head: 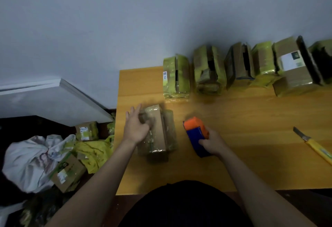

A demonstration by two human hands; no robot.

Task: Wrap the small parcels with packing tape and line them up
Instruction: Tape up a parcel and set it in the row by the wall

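Note:
A small brown cardboard parcel (159, 131) with clear tape over it lies on the wooden table (233, 137) in front of me. My left hand (137, 128) rests on its left side, fingers spread; its motion blurs it. To the right, my right hand (212, 141) grips a blue and orange tape dispenser (196, 133) standing on the table, apart from the parcel. Several parcels wrapped in yellow-green tape (177, 76) stand in a row along the table's far edge against the wall.
A yellow utility knife (314, 145) lies near the table's right edge. On the floor to the left are more cardboard parcels (69, 172), a white sack (27, 160) and yellow wrapping (91, 152). A white board (53, 97) leans against the wall.

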